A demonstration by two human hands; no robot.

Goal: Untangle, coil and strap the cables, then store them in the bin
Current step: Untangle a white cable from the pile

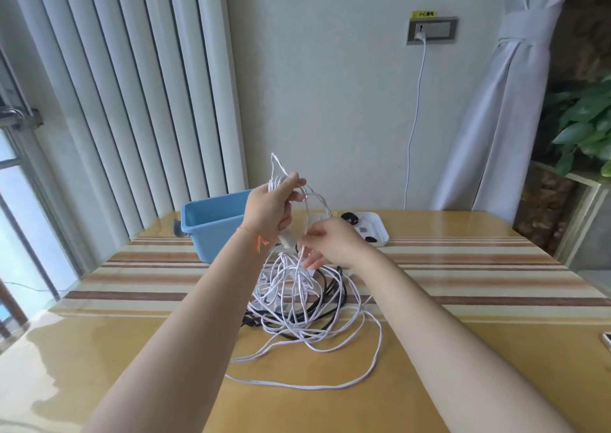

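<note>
Nearest, loose white loops trail off the cable tangle (297,303) toward the table (132,350) edge; white and black cables mixed, count unreadable, at least one black. Above the pile, right hand (334,242) pinches a white strand (305,214) running near-vertical up to left hand (269,211), which grips a bunch of white loops held high. The strand's long axis runs hand to hand; right hand is nearer the pile. Likely step: drawing one cable free. Beyond: one blue bin (211,221), left; one white tray (373,227), right.
</note>
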